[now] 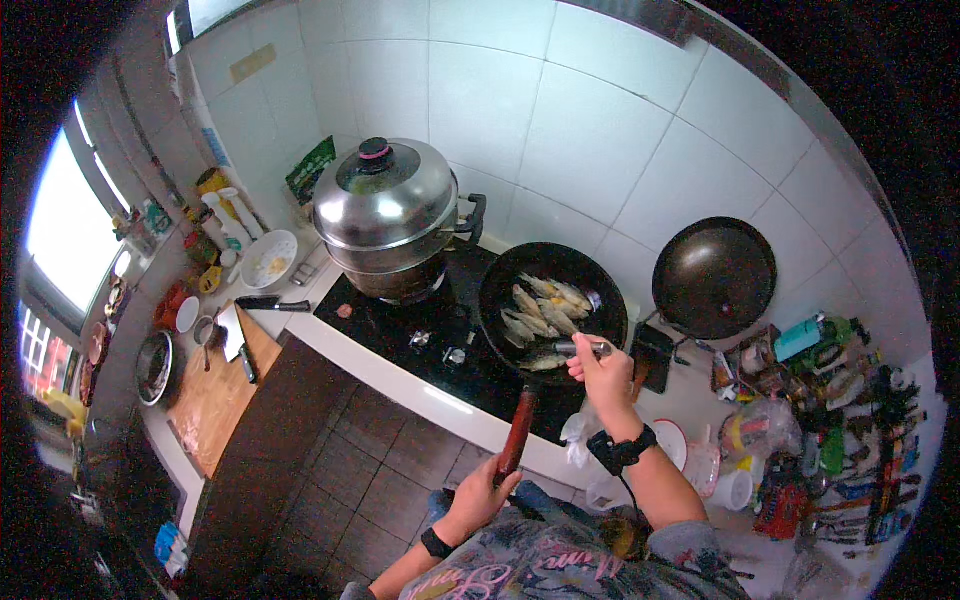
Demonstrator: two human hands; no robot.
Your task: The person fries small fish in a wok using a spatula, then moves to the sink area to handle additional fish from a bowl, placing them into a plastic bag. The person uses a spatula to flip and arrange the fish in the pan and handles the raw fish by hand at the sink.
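A black wok [491, 300] sits over the right side of the cooktop with several small whole fish [559, 316] in it. My left hand [476, 491] is closed around the wok's reddish-brown handle [517, 435], which points toward me. Above the near right rim, my right hand [604, 375] grips a utensil with a metal-looking handle [583, 348]. The utensil's far end lies among the fish, and its shape there is hard to make out.
A lidded steamer pot [386, 217] stands on the cooktop's left side. Left of it are a white plate [268, 259] and a cleaver [237, 341] on a wooden cutting board [225, 397]. A dark pan [714, 277] leans against the tiles. Packages and bottles crowd the right counter.
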